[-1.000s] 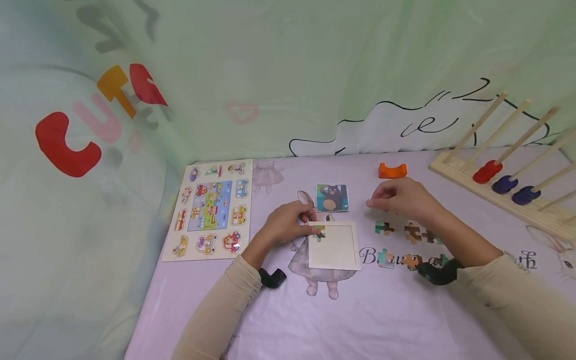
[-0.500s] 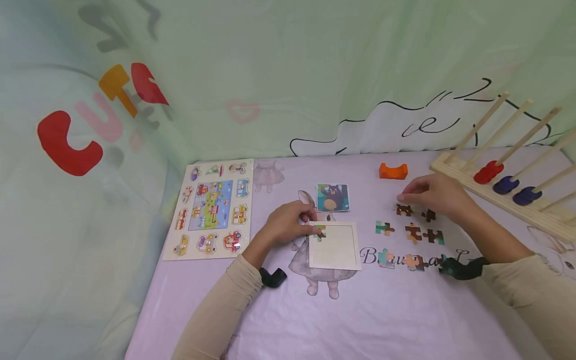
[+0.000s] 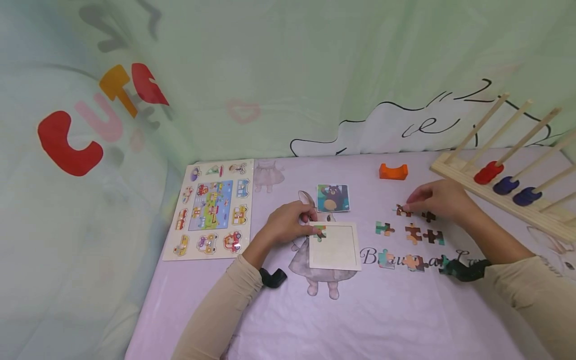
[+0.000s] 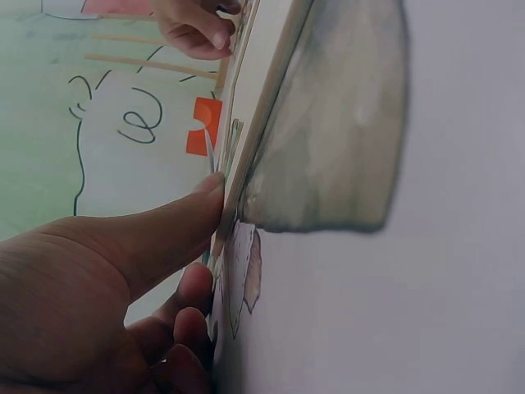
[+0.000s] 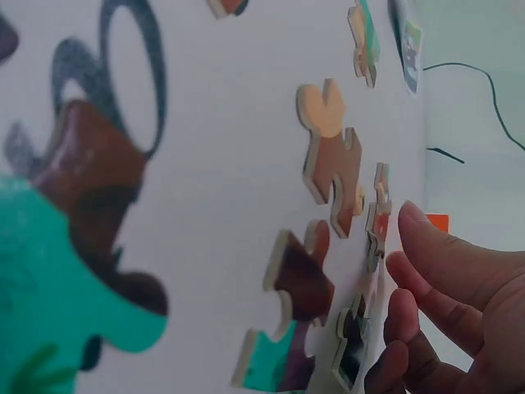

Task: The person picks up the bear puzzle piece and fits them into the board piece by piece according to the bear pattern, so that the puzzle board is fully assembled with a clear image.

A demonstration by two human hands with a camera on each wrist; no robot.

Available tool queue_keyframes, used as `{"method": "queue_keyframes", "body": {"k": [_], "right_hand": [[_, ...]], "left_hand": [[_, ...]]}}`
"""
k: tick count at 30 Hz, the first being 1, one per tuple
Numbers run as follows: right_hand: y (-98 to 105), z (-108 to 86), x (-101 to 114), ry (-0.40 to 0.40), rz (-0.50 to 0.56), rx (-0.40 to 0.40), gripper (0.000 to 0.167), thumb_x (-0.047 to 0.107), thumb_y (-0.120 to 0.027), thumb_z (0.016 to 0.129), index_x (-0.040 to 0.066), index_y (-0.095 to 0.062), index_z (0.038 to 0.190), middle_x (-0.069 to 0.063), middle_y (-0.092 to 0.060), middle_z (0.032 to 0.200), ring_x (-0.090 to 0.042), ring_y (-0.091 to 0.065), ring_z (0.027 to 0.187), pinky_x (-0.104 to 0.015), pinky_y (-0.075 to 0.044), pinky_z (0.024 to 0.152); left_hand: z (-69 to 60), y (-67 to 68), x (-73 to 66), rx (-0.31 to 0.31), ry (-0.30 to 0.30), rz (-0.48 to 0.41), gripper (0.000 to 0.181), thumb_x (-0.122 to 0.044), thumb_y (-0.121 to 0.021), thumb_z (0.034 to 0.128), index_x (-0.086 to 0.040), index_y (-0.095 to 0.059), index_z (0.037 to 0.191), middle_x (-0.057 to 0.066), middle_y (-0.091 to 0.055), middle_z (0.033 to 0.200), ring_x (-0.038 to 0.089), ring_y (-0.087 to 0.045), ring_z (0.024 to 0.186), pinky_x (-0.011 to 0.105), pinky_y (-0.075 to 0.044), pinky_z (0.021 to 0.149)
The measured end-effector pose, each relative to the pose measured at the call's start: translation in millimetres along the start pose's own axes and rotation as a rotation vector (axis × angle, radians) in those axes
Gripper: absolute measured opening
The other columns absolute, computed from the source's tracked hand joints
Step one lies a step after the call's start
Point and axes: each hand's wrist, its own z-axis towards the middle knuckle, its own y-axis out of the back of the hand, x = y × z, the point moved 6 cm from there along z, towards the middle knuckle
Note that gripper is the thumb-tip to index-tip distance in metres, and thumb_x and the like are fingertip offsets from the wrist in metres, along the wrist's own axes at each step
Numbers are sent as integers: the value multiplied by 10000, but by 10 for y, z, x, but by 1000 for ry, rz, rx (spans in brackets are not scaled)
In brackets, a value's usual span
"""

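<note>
In the centre of the head view, the upper-left corner of a pale puzzle tray point(image 3: 337, 250) is pinched between the thumb and fingers of the left hand point(image 3: 291, 223); one corner piece point(image 3: 320, 233) is seated there. At right of centre, a brown puzzle piece point(image 3: 403, 210) is reached by the fingertips of the right hand point(image 3: 440, 198); whether it is gripped cannot be told. Loose pieces point(image 3: 413, 233) are spread below that hand. A bear card point(image 3: 333, 198) is placed just above the tray, an orange block point(image 3: 393, 172) farther up, a vehicle board point(image 3: 193, 251) at left and a rod stand point(image 3: 508, 200) at far right.
</note>
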Motion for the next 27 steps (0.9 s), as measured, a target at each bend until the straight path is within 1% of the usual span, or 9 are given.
{"method": "queue_keyframes", "body": {"k": [3, 9, 16, 20, 25, 27], "right_hand": [[-20, 4, -18, -4, -11, 12, 457, 419, -811, 859, 39, -745, 1103, -130, -726, 1011, -314, -547, 965, -297, -450, 696], [-50, 12, -41, -9, -8, 18, 467, 408, -836, 836, 37, -742, 1103, -95, -696, 948, -307, -533, 954, -308, -444, 693], [-63, 10, -41, 0, -2, 18, 434, 361, -838, 844, 22, -738, 1096, -90, -678, 920, -302, -528, 935, -317, -443, 689], [-65, 9, -34, 11, -4, 18, 419, 349, -839, 846, 17, -739, 1081, -84, -681, 910, -299, -527, 929, -323, -438, 688], [-67, -5, -35, -5, 2, 5, 412, 359, -835, 848, 25, -736, 1069, -92, -691, 929, -299, -523, 930, -327, -430, 682], [-66, -15, -33, -11, 9, -1, 412, 354, -835, 849, 22, -732, 1069, -97, -691, 930, -301, -524, 927, -328, -429, 680]], "left_hand": [[1, -3, 6, -2, 6, 2, 274, -419, -836, 836, -238, -692, 981, -51, -599, 856, 98, -515, 774, 242, -372, 664], [3, -9, 13, 4, 23, 3, 251, -390, -832, 847, -236, -690, 986, -59, -591, 854, 110, -528, 795, 252, -376, 672], [12, -10, 15, 2, 12, -8, 280, -431, -845, 822, -248, -686, 963, -67, -586, 843, 95, -507, 759, 245, -367, 653], [8, -8, 13, 0, 15, -8, 273, -423, -844, 825, -249, -686, 963, -61, -589, 845, 98, -509, 762, 248, -367, 657], [5, -15, 17, 5, 27, -2, 258, -396, -837, 840, -240, -688, 981, -65, -588, 850, 102, -520, 784, 253, -374, 668], [7, -19, 20, 6, 27, 2, 266, -410, -838, 835, -242, -688, 978, -70, -584, 847, 100, -517, 780, 251, -372, 663]]}}
